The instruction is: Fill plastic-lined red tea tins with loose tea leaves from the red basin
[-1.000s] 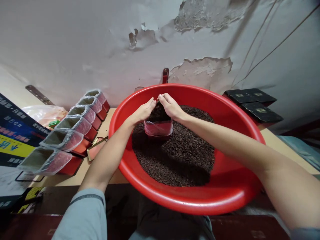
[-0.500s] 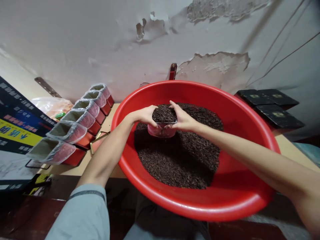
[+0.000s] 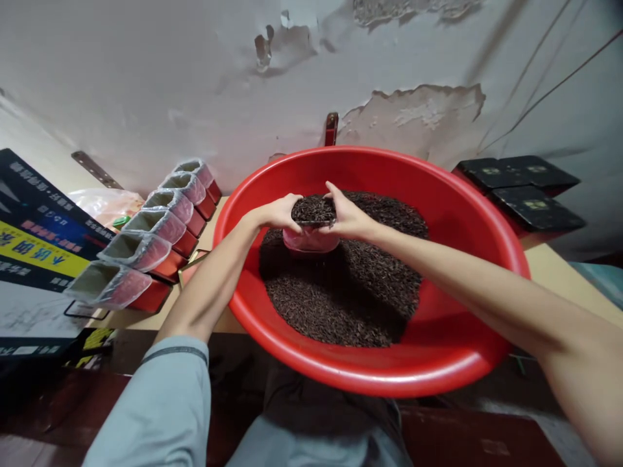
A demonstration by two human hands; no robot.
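A plastic-lined tin [image 3: 311, 240], heaped with dark dried leaves that look like loose tea, is between my hands inside a big red tub [image 3: 389, 378]. My left hand [image 3: 281, 213] grips its left side at the rim. On the opposite side my right hand [image 3: 348, 218] is closed around the rim, with its thumb and fingers apart across the opening. More loose tea [image 3: 335, 308] covers the tub's floor beneath and around the tin. Whether the tin's base rests on the tea or hangs just above it, I cannot tell.
Several red tins [image 3: 150, 295] with clear plastic liners stand in a row left of the tub. Beyond them are a printed box [image 3: 43, 240] and a plastic bag [image 3: 100, 202]. Black-topped boxes [image 3: 535, 204] sit at the right. A peeling wall [image 3: 195, 78] rises behind the table.
The view has shifted slightly, so the tub and hands appear a little higher and further left. Both hands keep their hold on the filled tin.
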